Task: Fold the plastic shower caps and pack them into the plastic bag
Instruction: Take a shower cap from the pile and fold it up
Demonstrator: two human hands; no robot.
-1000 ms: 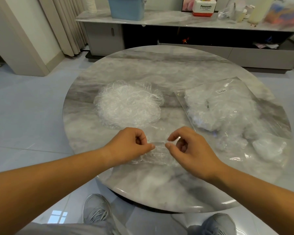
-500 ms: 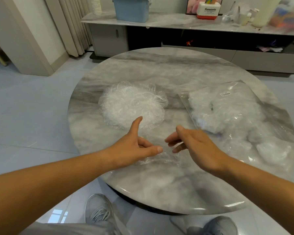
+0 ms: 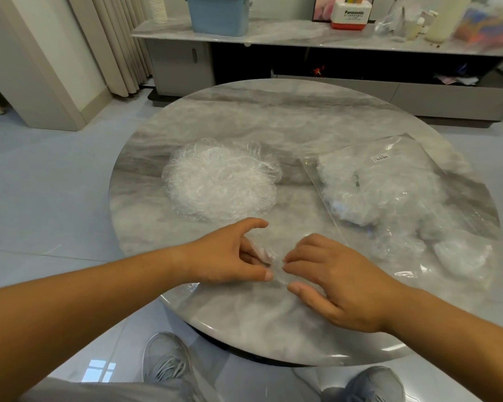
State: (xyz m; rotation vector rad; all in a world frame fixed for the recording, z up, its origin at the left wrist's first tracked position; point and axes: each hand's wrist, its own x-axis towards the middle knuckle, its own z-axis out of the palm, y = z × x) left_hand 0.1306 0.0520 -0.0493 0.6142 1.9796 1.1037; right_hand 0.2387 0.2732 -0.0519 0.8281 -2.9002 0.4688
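Note:
A clear, crumpled shower cap (image 3: 274, 266) lies near the front edge of the round marble table (image 3: 273, 117). My left hand (image 3: 230, 256) and my right hand (image 3: 331, 280) meet over it, and the fingertips and thumb of each pinch its thin plastic. A heap of unfolded white-edged caps (image 3: 219, 181) sits just behind my left hand. To the right lies a clear plastic bag (image 3: 404, 198) with a small label, holding several folded caps.
A long low cabinet (image 3: 331, 68) stands behind the table, bearing a blue bin (image 3: 218, 13), a red-and-white box (image 3: 350, 14) and small clutter. Curtains (image 3: 114, 44) hang at the back left. My grey shoes (image 3: 166, 361) rest on the tiled floor below the table edge.
Both hands let go of the cap and spread half a second ago. They have since come back together lower on the table and pinch the cap again.

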